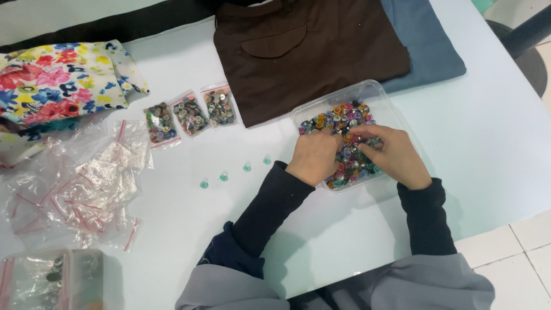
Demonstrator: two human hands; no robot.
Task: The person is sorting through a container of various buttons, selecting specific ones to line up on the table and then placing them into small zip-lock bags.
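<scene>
Here, both my hands are down in the clear plastic tray [383, 95] on the pale tabletop [493, 143], its long axis slanting up and rightward. My left hand [314, 156] and right hand [396, 155] curl into small, round, glossy buttons [344, 115]; whether either grip pinches one, I cannot tell.

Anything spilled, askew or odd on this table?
Mostly orderly. Four teal buttons lie loose in a row on the table, outside the clear tub where both hands, left and right, dig. Empty zip bags sprawl in a heap.
</scene>
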